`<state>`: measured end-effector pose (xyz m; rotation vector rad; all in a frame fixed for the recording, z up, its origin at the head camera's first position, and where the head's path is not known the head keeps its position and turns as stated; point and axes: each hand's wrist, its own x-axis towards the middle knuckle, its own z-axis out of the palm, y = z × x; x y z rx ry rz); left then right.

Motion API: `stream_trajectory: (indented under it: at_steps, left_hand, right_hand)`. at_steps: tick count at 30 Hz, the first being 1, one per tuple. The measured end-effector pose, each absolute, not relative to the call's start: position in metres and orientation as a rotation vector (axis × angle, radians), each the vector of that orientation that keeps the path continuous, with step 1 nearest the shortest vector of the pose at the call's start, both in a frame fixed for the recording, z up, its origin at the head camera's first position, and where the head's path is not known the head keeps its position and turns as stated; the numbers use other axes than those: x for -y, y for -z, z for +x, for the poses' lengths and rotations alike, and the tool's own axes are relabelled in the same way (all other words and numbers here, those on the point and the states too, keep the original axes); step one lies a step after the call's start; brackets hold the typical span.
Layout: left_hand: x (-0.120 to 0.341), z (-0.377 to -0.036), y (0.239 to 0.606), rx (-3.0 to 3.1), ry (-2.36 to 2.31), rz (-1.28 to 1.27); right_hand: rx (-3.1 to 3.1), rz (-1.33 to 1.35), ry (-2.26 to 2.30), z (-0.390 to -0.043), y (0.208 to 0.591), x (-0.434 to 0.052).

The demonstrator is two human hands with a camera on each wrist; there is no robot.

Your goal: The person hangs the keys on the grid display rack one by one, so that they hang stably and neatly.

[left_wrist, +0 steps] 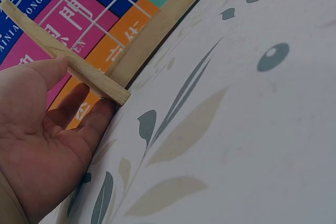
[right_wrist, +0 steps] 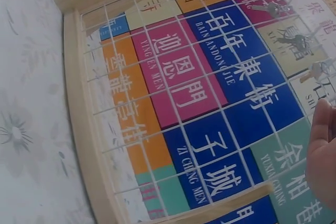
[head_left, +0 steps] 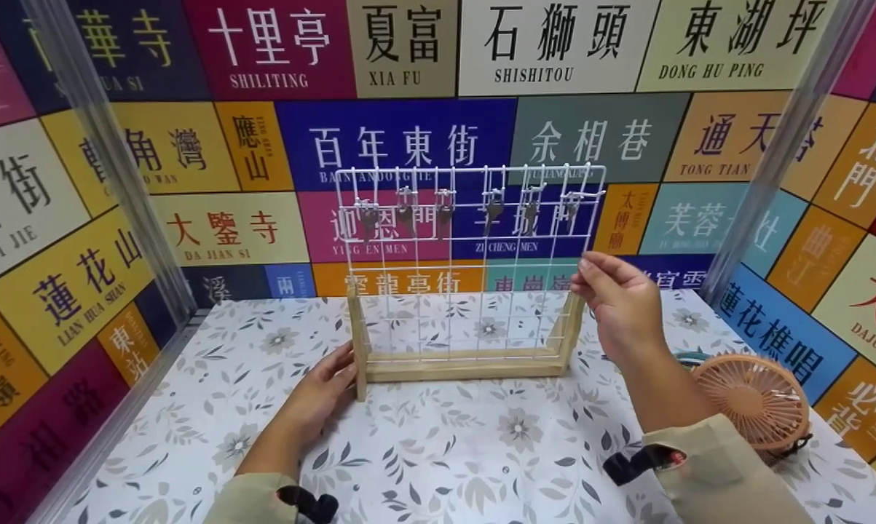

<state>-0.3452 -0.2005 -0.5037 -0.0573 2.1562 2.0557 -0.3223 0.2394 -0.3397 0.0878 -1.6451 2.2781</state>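
A white wire grid [head_left: 474,291] stands upright in a wooden stand [head_left: 467,362] on the flowered table. Several keys [head_left: 445,211] hang from hooks along its top row. My left hand [head_left: 326,386] lies at the stand's left foot [left_wrist: 79,69], its straight fingers [left_wrist: 73,106] touching the wood and its thumb on the other side. My right hand [head_left: 612,306] is raised at the grid's right edge, and its fingertips [head_left: 585,266] are drawn together on the edge wire. In the right wrist view only part of that hand [right_wrist: 321,156] shows in front of the grid [right_wrist: 173,103].
A peach hand fan [head_left: 754,399] lies on the table by my right forearm. Colourful sign-covered walls and metal corner posts [head_left: 110,167] enclose the table [head_left: 438,451] on three sides. The flowered cloth stretches in front of the stand.
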Motion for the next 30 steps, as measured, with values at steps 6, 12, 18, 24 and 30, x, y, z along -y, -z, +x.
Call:
stream_trajectory:
  at_steps: [6,12,18,24,30]
  left_hand:
    - [0.201,-0.346,0.501,-2.191,-2.02,-0.079]
    - [0.2,-0.347,0.501,-2.188,-2.028,-0.078]
    - [0.198,-0.348,0.501,-2.184,-2.032,-0.082]
    - [0.198,-0.347,0.489,-1.982,-2.099,-0.159]
    - [0.204,-0.339,0.455,-2.144,-2.015,-0.122]
  right_hand:
    - [1.625,0.079,-2.274,-0.318,0.366,-0.239]
    - [1.656,0.043,-2.244,-0.318,0.386,-0.243]
    - [1.744,0.002,-2.17,-0.328,0.401,-0.251]
    - [1.967,-0.102,-1.85,-0.334,0.416,-0.266]
    - [2.211,-0.198,-1.6,-0.331,0.415,-0.28]
